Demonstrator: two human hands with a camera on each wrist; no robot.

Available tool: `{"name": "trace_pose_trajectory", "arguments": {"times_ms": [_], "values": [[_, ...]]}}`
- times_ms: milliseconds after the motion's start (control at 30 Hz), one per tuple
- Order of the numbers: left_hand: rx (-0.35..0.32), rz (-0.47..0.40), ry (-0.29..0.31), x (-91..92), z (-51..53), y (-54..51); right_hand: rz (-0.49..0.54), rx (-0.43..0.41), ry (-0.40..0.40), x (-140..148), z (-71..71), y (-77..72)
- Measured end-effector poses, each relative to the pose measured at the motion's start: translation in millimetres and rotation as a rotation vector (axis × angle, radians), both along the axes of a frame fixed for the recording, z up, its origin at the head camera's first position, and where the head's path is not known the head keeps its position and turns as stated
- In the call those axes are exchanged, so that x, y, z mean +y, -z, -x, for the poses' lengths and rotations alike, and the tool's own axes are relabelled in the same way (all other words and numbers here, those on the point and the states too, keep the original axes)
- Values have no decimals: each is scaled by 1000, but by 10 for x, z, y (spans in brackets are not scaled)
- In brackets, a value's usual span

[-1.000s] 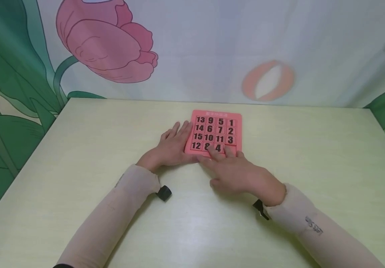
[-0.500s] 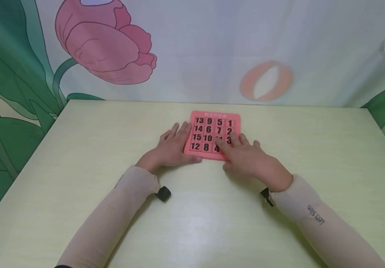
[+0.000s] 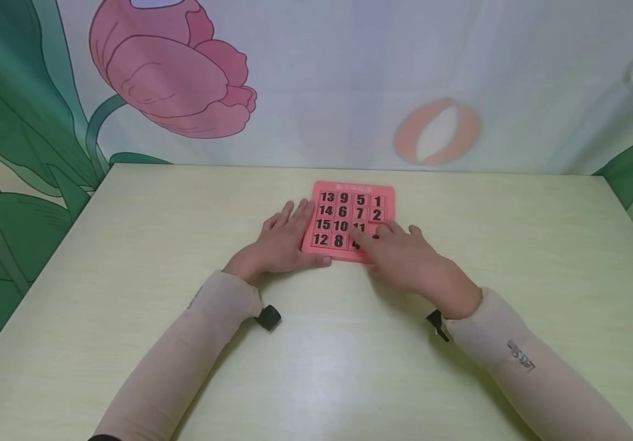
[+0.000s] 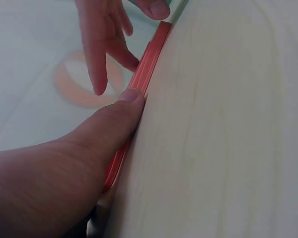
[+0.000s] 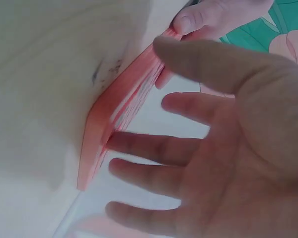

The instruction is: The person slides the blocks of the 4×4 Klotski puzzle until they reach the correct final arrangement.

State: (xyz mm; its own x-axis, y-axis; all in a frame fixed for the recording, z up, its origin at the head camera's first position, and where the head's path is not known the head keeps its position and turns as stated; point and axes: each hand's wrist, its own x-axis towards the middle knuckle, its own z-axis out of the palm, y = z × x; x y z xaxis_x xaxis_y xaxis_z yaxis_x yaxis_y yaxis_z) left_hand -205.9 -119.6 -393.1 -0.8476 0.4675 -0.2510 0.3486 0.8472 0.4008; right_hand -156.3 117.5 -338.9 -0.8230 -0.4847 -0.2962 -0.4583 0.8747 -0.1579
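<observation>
A pink number slide puzzle (image 3: 352, 188) lies flat on the table, its black-numbered tiles in a square grid. My left hand (image 3: 281, 242) rests at its left side, straight fingers along the left edge and thumb (image 4: 125, 106) against the near edge. Over the lower right corner reaches my right hand (image 3: 407, 257), fingers extended, with one finger (image 5: 156, 148) touching the tile face in the right wrist view. The gap shows in the right column below the 2 tile (image 3: 377, 215). My right fingers partly cover the 3, 4 and 11 tiles.
A pale wood-grain table (image 3: 316, 367) surrounds the puzzle. Behind its far edge hangs a light cloth (image 3: 322, 79) printed with a pink flower and green leaves. Both forearms wear beige sleeves (image 3: 179, 355), with black pieces at the wrists.
My right hand has moved from the near edge up and right onto the right column. The 3 tile has slid down one place, leaving the gap above it. My left hand stays put.
</observation>
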Motion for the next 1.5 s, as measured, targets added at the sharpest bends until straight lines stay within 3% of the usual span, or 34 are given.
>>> {"name": "trace_pose_trajectory", "arguments": {"times_ms": [100,233,533,700,967,1133,1367,1500], "values": [[2,-2,1,-1,4,-1,27,66,-26,6,32,10],[3,-1,1,-4,4,-2,74,72,-12,36,106,42],[-2,-9,3,-6,7,24,133,-77,62,205,356,153],[-4,-11,1,-6,13,32,138,-125,64,226,367,142],[-6,-14,0,-10,16,29,137,-32,9,182,336,149],[0,-13,1,-11,13,23,189,-7,-6,146,309,126],[1,-12,7,-17,22,27,205,-65,46,117,335,98],[-2,-14,9,-18,20,33,182,-107,71,134,427,97]]}}
